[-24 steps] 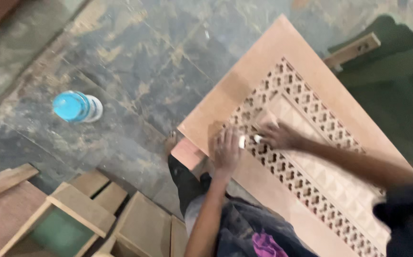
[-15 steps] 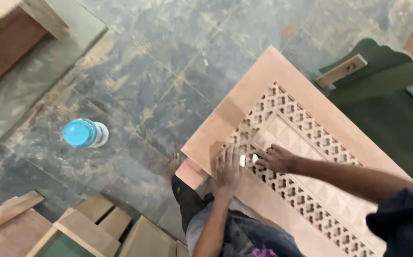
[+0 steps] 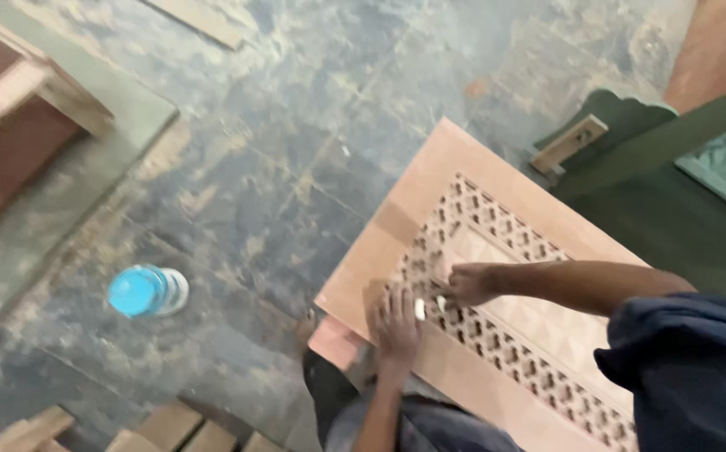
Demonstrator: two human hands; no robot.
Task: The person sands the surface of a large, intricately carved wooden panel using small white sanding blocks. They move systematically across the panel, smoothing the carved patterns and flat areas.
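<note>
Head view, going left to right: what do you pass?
Wooden frame at the far left → blue-capped bottle on the floor → left hand flat on the carved lattice panel → right hand working at the lattice → green wooden piece at the right.

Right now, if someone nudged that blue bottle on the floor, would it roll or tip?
The bottle looks to be lying on its side, so it would probably roll across the stone floor. It looks like clear plastic, so likely light. How full it is cannot be told.
</note>
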